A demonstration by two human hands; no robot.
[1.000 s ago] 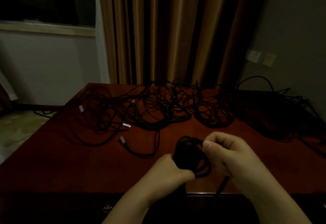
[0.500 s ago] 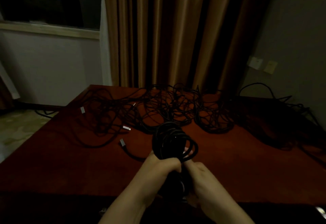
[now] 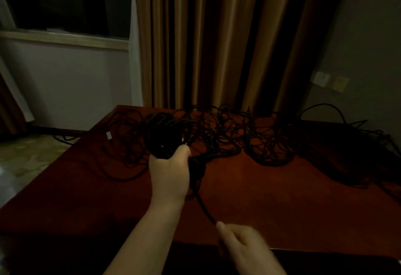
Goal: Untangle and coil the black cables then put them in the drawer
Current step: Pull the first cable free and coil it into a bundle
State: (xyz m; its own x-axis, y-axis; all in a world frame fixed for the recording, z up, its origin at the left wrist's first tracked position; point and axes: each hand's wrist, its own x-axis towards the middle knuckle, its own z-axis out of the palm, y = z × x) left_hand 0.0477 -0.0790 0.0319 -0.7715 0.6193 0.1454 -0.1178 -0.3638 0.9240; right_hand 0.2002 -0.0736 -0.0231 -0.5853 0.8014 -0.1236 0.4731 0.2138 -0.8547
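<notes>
Step in hand: coiling. One cable is gathered into a bundle and, by the look of it, its loose end is being wound or cinched round the loops; the drawer stage has not begun for this bundle.
Left hand: the left hand [image 3: 169, 174] is raised over the middle of the worktop [image 3: 282, 198], fingers curled round the neck of the coiled bundle [image 3: 161, 138], whose loops fan out above the fist.
Right hand: the right hand [image 3: 243, 246] sits near, at the worktop's front edge, thumb and fingers pinching the loose tail [image 3: 205, 206], though blur leaves the grip itself unclear.
Loose tail: it runs taut from under the left fist down to the right hand.
Remaining cables: a tangled heap [image 3: 234, 136] lies across the far half of the worktop, more strands trailing off to the far right in shadow; a pale connector [image 3: 108, 135] shows at the far left.
Drawer: not made out; the dark strip below the near edge is too dim to read.
Progress: early, judging by how much tangle is left.
Next move calls for: keeping the left grip firm so the loops do not spring apart, wrapping or tucking the tail, then finding the drawer below the near edge.
</notes>
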